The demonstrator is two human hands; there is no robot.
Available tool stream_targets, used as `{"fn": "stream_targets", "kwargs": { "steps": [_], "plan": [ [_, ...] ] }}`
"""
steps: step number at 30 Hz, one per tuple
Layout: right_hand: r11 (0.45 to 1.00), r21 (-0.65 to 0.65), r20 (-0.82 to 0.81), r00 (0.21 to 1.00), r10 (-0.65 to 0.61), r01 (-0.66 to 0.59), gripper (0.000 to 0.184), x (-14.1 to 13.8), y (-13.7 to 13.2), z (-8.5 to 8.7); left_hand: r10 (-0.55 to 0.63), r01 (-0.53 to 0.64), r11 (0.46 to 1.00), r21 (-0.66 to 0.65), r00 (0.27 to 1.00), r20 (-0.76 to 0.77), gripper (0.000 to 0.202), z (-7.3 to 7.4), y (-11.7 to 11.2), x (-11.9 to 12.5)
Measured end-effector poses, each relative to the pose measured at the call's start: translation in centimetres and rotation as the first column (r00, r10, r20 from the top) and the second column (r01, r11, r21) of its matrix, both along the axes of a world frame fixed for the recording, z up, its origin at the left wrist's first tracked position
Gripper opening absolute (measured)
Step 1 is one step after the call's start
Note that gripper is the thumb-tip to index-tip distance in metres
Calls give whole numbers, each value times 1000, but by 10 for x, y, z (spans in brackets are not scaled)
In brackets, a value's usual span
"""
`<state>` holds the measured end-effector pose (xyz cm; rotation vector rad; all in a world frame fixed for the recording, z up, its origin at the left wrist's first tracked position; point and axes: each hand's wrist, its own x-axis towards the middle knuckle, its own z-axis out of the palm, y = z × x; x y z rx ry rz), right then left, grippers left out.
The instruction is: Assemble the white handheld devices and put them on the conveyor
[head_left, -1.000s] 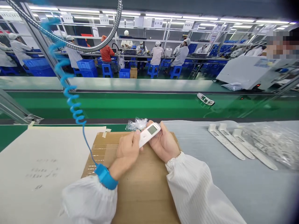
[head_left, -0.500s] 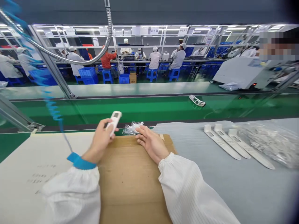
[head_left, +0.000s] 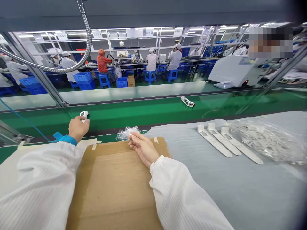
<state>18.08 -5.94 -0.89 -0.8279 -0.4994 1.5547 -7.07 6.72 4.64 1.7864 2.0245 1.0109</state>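
My left hand [head_left: 79, 127] is closed around a small white handheld device [head_left: 84, 114] with a dark window, over the green conveyor belt at the left; its lower part is hidden by my fingers. A blue wrist strap [head_left: 64, 138] circles that wrist. My right hand [head_left: 144, 147] hovers above the far edge of a brown cardboard sheet [head_left: 115, 185], fingers stretched out and loosely together. Its fingertips are beside a crumpled clear plastic bag [head_left: 126, 132]; whether they touch it I cannot tell.
Several white long-handled parts [head_left: 214, 140] lie on grey foam at the right, beside a clear bag of small white pieces [head_left: 266, 140]. A white curved piece [head_left: 187, 101] rests on the green belt [head_left: 148, 111]. Beyond stands a white machine [head_left: 236, 72]. Co-workers sit farther back.
My left hand has moved left and forward with the white device, from over the cardboard to over the belt. My right hand stays by the plastic bag, its fingers closer together. The view has shifted.
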Motion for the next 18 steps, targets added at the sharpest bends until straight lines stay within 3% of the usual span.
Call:
{"fn": "stream_targets", "kwargs": {
  "steps": [3,6,8,10,12,14,18],
  "plan": [
    [1000,-5,6,1000,1,-1,28,0,0,0,63,-56,996,-62,992,109,17,-4,-24,20],
    [1000,-1,28,1000,-6,6,28,0,1,-2,6,30,995,-97,939,344,14,-14,-55,44],
    [1000,-4,39,999,-7,7,28,0,1,-3,-89,126,990,-68,912,400,17,-26,-73,58],
    [1000,-2,50,999,-3,3,26,0,1,-2,-197,216,976,-29,934,299,19,-39,-86,68],
    [1000,0,61,998,1,-1,25,0,1,-1,-301,301,954,17,950,77,17,-50,-95,75],
    [1000,-9,72,997,1,-1,25,0,1,0,-374,381,924,41,919,-126,17,-57,-99,79],
    [1000,-22,89,996,-2,4,25,1,0,-2,-405,424,905,24,879,-253,18,-60,-102,78]
  ]
}}
